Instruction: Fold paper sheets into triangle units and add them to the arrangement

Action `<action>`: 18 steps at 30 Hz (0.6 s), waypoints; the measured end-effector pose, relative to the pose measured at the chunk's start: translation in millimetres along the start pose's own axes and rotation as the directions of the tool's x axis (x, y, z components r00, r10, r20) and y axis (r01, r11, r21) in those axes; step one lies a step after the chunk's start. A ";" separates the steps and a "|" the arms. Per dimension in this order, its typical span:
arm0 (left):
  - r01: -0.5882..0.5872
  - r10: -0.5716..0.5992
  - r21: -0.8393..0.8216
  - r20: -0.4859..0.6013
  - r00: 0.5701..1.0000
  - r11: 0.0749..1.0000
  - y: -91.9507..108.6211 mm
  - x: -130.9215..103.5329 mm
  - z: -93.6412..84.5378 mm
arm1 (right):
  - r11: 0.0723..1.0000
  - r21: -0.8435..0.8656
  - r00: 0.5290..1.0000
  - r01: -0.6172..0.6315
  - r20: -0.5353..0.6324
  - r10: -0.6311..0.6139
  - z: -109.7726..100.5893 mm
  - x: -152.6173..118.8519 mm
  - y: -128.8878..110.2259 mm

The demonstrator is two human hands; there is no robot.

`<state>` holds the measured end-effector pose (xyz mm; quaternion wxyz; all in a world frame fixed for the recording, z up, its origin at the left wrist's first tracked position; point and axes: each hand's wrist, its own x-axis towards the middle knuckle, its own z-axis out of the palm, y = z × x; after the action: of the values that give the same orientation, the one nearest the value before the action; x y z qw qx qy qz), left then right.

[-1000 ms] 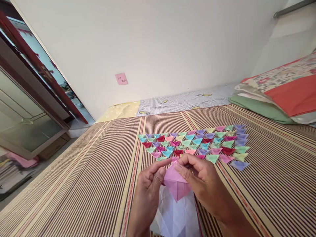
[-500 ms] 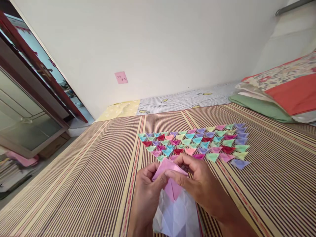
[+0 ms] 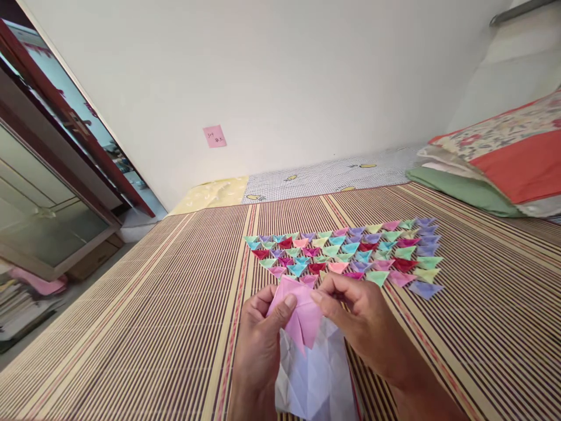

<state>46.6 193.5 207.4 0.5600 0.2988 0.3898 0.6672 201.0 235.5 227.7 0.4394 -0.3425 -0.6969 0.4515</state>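
A partly folded piece of pink paper (image 3: 302, 313) is held up between both hands. My left hand (image 3: 263, 339) pinches its left side, thumb on top of the paper. My right hand (image 3: 357, 318) has its thumb and forefinger closed on the paper's upper right edge. Under the pink paper lies a stack of creased, pale lilac-white sheets (image 3: 318, 380). Just beyond my hands, rows of small folded paper pieces (image 3: 344, 248) in many colours lie on the striped mat (image 3: 175, 304); my hands hide part of the nearest row.
Folded bedding (image 3: 508, 164) in red, floral and green lies at the right. A checked cloth (image 3: 307, 175) and a yellow cloth (image 3: 214, 194) run along the wall. A pink note (image 3: 214, 136) is on the wall. Past the mat's left edge stands a glass-panelled door (image 3: 44, 204).
The pink paper has turned and its lower part has spread wider. My right thumb has drawn back from its middle to its right edge, and my left thumb now lies flatter on it.
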 end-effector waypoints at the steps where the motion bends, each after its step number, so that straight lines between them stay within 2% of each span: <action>1: 0.000 0.000 0.001 -0.008 1.000 1.000 -0.1 -0.1 0.5 | 1.000 -0.017 1.000 0.015 -0.009 -0.015 -3.1 0.2 0.7; 7: -0.030 0.039 0.131 -0.061 0.997 0.991 -0.4 -1.4 -0.1 | 0.998 -0.058 0.996 0.005 -0.090 -0.011 -19.0 2.3 6.4; 12: -0.035 0.016 0.264 0.074 0.997 0.964 -0.4 -1.9 2.4 | 1.000 0.009 1.000 0.000 0.029 0.000 -10.1 1.6 1.1; 18: -0.010 -0.037 0.344 0.131 0.991 0.939 0.7 -1.9 6.3 | 0.998 -0.051 1.000 0.022 -0.012 -0.023 1.8 -0.8 -7.2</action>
<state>51.8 192.8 211.4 0.5289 0.4339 0.4634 0.5632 199.0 231.6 233.8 0.4398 -0.3486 -0.7094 0.4265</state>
